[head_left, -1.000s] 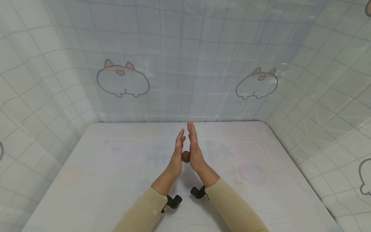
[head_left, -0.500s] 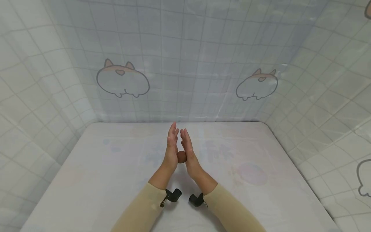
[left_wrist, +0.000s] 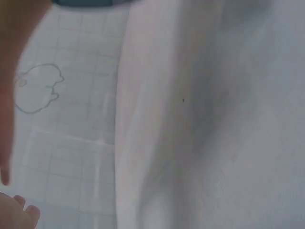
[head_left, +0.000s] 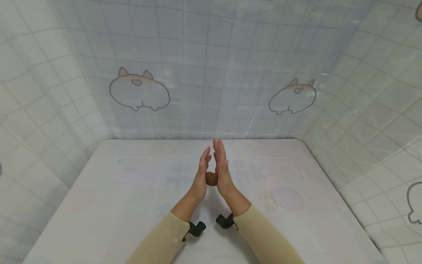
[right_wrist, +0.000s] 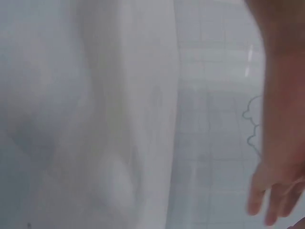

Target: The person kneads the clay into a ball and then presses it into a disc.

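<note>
Right grip (head_left: pixel 224 176) slid forward, left grip (head_left: pixel 200 179) back, both flat against a brown ball (head_left: pixel 211 179).

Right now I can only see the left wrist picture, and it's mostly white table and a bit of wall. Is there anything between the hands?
Observer: Yes! The head view shows a brown ball between the left hand and the right hand.
Operator: Cool! I see one animal drawing on the wall. Are there more?
Observer: The far wall has two whole animal drawings, one on the left and one on the right.
Operator: What colour are the sleeves?
Observer: Both sleeves are pale yellow in the head view.
</note>
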Motion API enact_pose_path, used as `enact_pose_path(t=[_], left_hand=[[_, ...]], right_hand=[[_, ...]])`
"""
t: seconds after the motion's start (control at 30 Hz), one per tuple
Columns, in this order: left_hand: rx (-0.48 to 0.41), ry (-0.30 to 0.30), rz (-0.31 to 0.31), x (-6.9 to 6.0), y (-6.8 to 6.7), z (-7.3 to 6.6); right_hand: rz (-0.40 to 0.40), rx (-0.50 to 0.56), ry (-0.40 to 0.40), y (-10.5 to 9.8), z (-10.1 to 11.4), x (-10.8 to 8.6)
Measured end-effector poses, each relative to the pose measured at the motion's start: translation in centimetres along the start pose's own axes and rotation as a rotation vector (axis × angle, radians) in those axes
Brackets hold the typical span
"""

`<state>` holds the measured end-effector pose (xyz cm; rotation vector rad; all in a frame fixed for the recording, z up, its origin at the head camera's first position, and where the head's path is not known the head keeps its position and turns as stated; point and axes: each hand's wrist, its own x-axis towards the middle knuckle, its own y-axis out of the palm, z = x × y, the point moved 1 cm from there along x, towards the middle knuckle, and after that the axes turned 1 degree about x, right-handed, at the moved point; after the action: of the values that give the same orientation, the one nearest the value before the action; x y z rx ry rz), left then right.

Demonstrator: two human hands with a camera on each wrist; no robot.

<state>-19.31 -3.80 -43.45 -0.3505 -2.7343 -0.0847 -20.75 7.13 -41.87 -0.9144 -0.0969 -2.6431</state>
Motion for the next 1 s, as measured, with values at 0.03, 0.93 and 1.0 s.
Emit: enact_pose_path(t=[0.03, 0.93, 1.0], left_hand=[[-0.009, 0.014, 0.009, -0.1, 0.1, -0.1], [0.032, -0.029, -0.032, 0.0, 0.0, 0.0], [0.029, -0.022, -0.012, -0.3, 0.2, 0.0]], right_hand=[[-0.005, -0.009, 0.007, -0.1, -0.2, 0.0], [0.028, -0.037, -0.046, 0.7, -0.3, -1.0], [0.019, -0.067, -0.043, 0.4, -0.3, -0.8]])
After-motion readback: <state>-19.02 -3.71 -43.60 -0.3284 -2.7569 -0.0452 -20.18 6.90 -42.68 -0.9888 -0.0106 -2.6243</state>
